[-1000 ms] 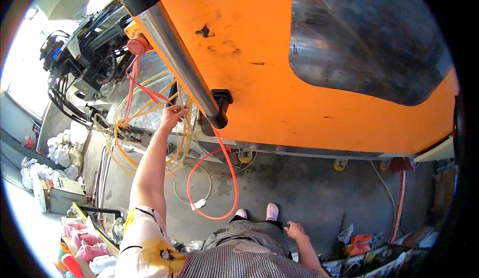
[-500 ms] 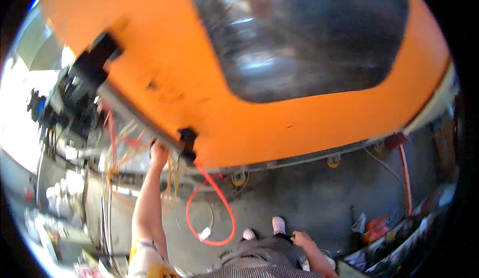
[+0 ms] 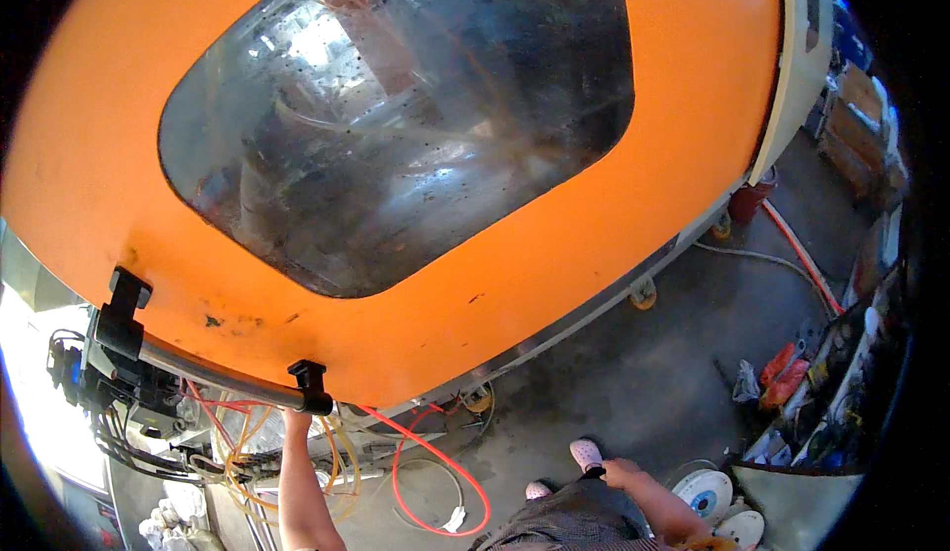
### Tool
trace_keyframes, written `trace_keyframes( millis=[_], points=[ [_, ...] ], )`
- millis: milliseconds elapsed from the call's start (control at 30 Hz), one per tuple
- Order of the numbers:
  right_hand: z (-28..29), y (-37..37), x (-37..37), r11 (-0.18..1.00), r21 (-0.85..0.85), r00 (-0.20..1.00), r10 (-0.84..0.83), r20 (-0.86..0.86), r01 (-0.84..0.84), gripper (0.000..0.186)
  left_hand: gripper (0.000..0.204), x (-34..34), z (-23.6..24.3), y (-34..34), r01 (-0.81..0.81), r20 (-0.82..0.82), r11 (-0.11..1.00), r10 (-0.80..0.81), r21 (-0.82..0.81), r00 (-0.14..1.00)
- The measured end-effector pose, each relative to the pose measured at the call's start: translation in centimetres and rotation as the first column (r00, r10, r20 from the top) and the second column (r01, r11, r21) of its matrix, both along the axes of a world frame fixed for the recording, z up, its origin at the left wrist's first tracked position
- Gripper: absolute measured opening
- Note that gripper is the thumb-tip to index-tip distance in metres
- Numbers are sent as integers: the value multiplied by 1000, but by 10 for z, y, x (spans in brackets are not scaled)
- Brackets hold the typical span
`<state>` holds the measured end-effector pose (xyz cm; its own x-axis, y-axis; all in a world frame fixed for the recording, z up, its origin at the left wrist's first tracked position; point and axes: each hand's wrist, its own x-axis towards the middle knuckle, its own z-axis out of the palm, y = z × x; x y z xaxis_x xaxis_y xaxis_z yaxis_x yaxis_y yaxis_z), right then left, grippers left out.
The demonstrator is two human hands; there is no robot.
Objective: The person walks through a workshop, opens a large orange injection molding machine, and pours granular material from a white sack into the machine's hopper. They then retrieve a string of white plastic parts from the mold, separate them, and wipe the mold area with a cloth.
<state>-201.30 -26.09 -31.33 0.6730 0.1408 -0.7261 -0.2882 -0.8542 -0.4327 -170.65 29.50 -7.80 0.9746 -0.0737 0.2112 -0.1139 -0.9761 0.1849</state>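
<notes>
My left hand (image 3: pixel 295 418) reaches up beneath the metal bar handle (image 3: pixel 218 378) on the orange machine door (image 3: pixel 515 284); its fingers are hidden behind the bar. The handle has black end brackets. Above it, a large dark window (image 3: pixel 406 136) with bright reflections fills much of the door. Yellow hoses (image 3: pixel 341 462) and a red hose (image 3: pixel 440 452) hang beside my left forearm. My right hand (image 3: pixel 620 473) is curled low beside my dark clothing and pink shoe (image 3: pixel 586 452); what it holds, if anything, I cannot make out.
Black cables and machinery (image 3: pixel 139 403) are at the left, with white bags (image 3: pixel 178 516) below. Hoses cross the grey floor (image 3: pixel 584 383). At the right are a cluttered bin (image 3: pixel 802 462), cardboard (image 3: pixel 851 126), a maroon bucket (image 3: pixel 750 195) and white reels (image 3: pixel 703 497).
My view has swung right, bringing the whole window and the right-side clutter into sight. The handle now appears lower and flatter, and my left hand's fingers have become hidden behind it.
</notes>
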Motion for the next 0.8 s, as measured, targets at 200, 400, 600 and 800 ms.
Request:
trace_keyframes(
  millis=[200, 400, 600, 800],
  points=[
    [4, -5, -6, 999, -22, 1000, -24, 5, 24, 34, 39, -4, -15, 21, -217, -124, 958, 196, -188, 973],
    [-16, -11, -13, 998, -47, 999, -45, 8, 45, 32, 47, -16, 24, -30, -35, -79, 989, 24, -144, 997],
    [-18, -7, -17, 999, -37, 999, 26, -44, -28, 32, 50, -18, 24, -32, -44, 22, 982, 49, -181, 999],
    [9, 1, 3, 999, -37, 999, -12, -37, 10, 34, 38, -7, -30, 23, -261, 108, 902, 314, -344, 943]
  ],
)
